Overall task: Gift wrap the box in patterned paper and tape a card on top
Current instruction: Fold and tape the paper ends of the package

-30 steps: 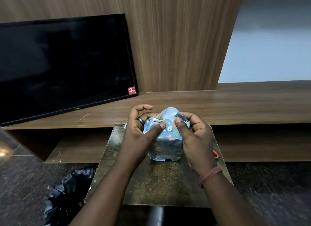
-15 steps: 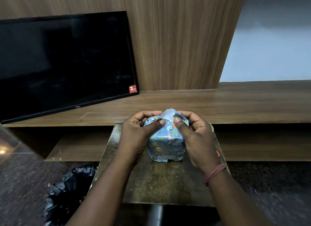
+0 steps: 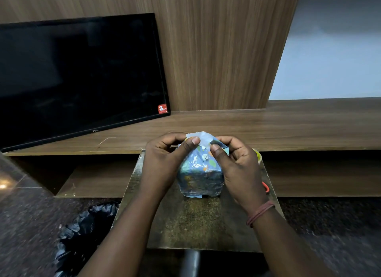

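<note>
On the desk (image 3: 198, 225), towards its far edge, the box (image 3: 201, 179) now sits squarer in its patterned paper, the left hand (image 3: 165, 163) and right hand (image 3: 239, 167) each pinching the top flap (image 3: 199, 136) flatter, so taping looks close

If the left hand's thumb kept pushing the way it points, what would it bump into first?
Probably the right hand: the left hand thumb points across the wrapped box top towards it, though depth is unclear.
</note>
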